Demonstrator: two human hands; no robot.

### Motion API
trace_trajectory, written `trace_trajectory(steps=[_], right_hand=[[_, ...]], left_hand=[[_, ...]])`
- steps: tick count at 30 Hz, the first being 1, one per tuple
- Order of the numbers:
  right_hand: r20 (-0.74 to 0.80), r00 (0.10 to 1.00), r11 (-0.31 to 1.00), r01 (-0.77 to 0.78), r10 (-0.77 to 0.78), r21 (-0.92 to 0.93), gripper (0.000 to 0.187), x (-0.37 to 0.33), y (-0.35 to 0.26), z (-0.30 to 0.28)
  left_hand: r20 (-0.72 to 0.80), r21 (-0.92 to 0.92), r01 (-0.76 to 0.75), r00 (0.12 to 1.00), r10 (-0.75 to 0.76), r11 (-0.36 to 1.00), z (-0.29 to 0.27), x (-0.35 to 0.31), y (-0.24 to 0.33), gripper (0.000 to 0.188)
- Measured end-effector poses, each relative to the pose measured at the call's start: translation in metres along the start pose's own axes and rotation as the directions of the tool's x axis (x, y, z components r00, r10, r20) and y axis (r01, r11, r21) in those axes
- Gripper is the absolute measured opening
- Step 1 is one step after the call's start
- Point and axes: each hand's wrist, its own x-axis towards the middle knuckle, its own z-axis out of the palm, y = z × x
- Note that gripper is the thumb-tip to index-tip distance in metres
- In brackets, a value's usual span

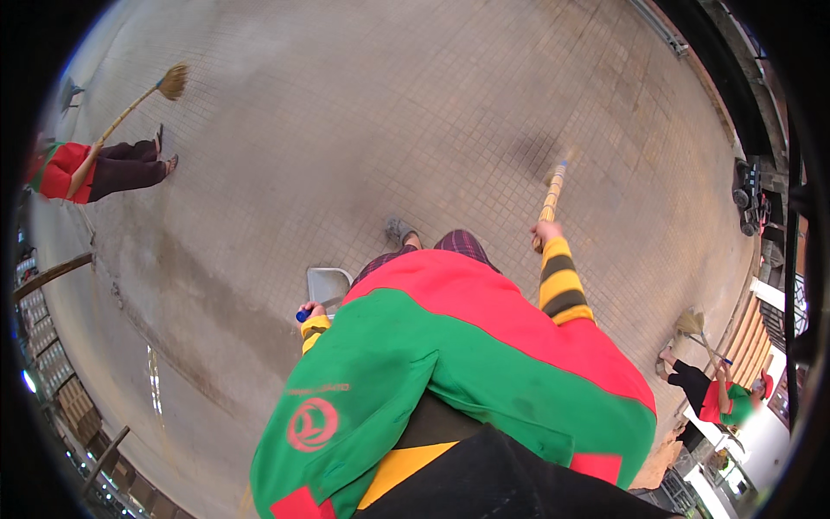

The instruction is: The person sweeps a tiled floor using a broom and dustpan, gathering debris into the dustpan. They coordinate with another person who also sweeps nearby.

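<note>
My right hand (545,232) is closed round the handle of a broom (553,192), stretched out ahead of me to the right. The handle is pale and banded, with a blue ring at its far end; the bristles beyond are blurred over the paving. Low at my left side, my left hand (313,310) grips the blue-ended handle of a dustpan (329,284). Its grey metal pan shows beside my leg, partly hidden by my red and green vest. Striped yellow and dark sleeves cover both my arms.
Tiled paving (346,130) spreads around me. At the far left a person (112,169) in red holds a raised straw broom (173,82). Another person (722,398) at right holds a broom (690,323). Wooden posts (52,277) stand left; dark wheeled equipment (748,195) lies right.
</note>
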Motion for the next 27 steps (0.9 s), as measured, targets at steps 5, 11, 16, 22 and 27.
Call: trace_trajectory(steps=[5,11,16,22,27], right_hand=[[0.042,0.996,0.996,-0.083,0.082,0.037,0.009,0.046,-0.067,0.01],[0.241,0.967,0.909,0.175,-0.085,-0.379,0.015,-0.041,-0.13,0.109],[0.544,0.827,0.61,0.506,-0.141,-0.61,0.028,-0.11,-0.187,0.186],[0.727,0.651,0.547,0.699,-0.22,-0.461,0.03,-0.105,-0.205,0.188],[0.557,0.76,0.614,0.624,-0.335,-0.483,0.051,-0.151,-0.157,0.131]], left_hand=[[0.064,-0.008,-0.049,0.997,0.049,0.999,0.005,-0.023,-0.034,0.009],[0.188,0.138,0.251,0.943,-0.274,0.958,-0.013,-0.035,-0.004,0.014],[0.277,0.277,0.237,0.908,-0.314,0.931,0.002,-0.025,-0.004,0.013],[0.075,-0.131,-0.092,0.992,0.103,0.987,0.01,-0.053,-0.038,0.011],[-0.023,-0.341,-0.249,0.966,0.257,0.906,0.001,-0.096,-0.005,0.006]])
